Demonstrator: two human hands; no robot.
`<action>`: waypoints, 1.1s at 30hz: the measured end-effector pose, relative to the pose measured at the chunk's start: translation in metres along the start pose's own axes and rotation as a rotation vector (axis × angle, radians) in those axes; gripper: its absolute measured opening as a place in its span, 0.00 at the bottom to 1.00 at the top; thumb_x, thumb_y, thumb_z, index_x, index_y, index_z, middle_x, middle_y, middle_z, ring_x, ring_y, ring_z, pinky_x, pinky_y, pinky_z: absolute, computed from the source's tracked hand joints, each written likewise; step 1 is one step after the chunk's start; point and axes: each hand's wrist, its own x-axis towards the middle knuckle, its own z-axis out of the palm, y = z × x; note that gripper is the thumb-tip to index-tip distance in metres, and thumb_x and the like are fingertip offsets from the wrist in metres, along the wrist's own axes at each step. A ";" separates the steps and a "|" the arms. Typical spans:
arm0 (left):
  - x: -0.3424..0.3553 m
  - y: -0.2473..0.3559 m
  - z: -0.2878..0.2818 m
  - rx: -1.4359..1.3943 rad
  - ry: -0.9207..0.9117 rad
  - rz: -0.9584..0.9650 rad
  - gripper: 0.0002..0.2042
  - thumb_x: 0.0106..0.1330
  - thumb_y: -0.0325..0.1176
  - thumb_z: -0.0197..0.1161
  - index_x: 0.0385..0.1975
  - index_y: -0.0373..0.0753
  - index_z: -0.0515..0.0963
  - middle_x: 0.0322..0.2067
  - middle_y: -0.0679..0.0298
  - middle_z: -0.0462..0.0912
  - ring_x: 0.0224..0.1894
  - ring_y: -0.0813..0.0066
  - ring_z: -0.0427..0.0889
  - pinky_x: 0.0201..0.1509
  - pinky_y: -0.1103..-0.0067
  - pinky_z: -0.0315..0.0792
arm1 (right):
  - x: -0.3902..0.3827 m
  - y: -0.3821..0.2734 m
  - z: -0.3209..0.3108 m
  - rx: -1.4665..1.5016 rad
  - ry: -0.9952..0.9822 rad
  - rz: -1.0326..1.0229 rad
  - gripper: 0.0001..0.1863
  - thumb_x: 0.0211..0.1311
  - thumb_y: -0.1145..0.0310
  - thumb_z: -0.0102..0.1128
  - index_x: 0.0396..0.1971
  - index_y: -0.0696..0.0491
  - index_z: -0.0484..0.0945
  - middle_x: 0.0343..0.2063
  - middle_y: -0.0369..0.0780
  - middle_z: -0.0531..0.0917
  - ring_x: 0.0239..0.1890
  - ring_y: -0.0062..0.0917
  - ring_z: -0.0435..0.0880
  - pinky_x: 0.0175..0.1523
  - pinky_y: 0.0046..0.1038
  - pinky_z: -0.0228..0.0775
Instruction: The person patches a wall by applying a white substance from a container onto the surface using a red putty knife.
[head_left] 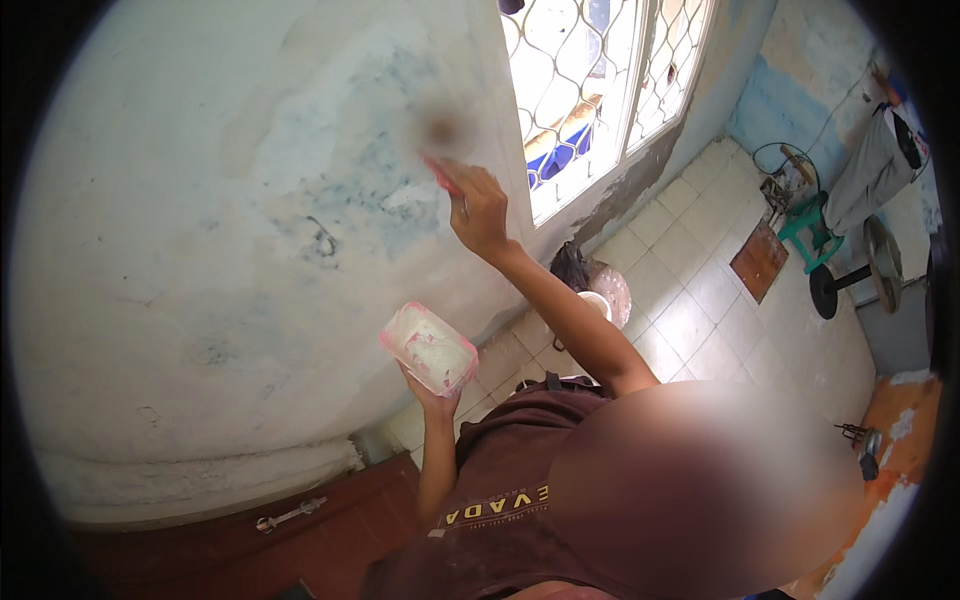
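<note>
My right hand (478, 215) is raised to the patchy wall (250, 120), fingers closed on a pinkish-red flat tool (440, 174) that looks like a putty scraper. A blurred patch hides the tool's far end, so I cannot tell whether it touches the wall. Lower down, my left hand (435, 393) grips a clear, pink-edged plastic tub (430, 348) from beneath. Whitish paste lies in the tub and smears its sides. Bluish stains and pale filler cover the wall around both hands.
A grilled window (600, 90) is right of my raised hand. A white bucket (597, 303) and black bag (570, 266) stand on the tiled floor by the wall. Farther right are a green stool (808, 236), a fan (882, 265) and a person in grey trousers (868, 170).
</note>
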 end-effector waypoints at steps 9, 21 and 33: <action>-0.009 0.004 0.011 0.042 0.028 0.046 0.33 0.67 0.28 0.68 0.71 0.41 0.60 0.60 0.58 0.75 0.58 0.64 0.81 0.58 0.63 0.85 | 0.031 0.065 -0.018 -0.146 0.322 0.400 0.13 0.75 0.74 0.57 0.54 0.58 0.83 0.44 0.46 0.88 0.46 0.40 0.87 0.50 0.36 0.78; 0.012 0.009 -0.017 -0.189 0.093 -0.062 0.27 0.81 0.58 0.42 0.68 0.47 0.69 0.60 0.62 0.79 0.61 0.56 0.81 0.62 0.51 0.79 | -0.036 0.033 -0.002 0.032 0.104 0.087 0.19 0.69 0.79 0.55 0.58 0.55 0.82 0.51 0.46 0.87 0.54 0.40 0.84 0.56 0.40 0.74; 0.006 -0.003 -0.016 0.002 0.062 -0.012 0.24 0.81 0.52 0.47 0.68 0.45 0.67 0.60 0.59 0.78 0.59 0.56 0.82 0.59 0.52 0.83 | -0.033 0.017 0.034 -0.167 0.077 0.188 0.31 0.57 0.81 0.64 0.64 0.54 0.78 0.55 0.46 0.83 0.51 0.45 0.83 0.54 0.38 0.78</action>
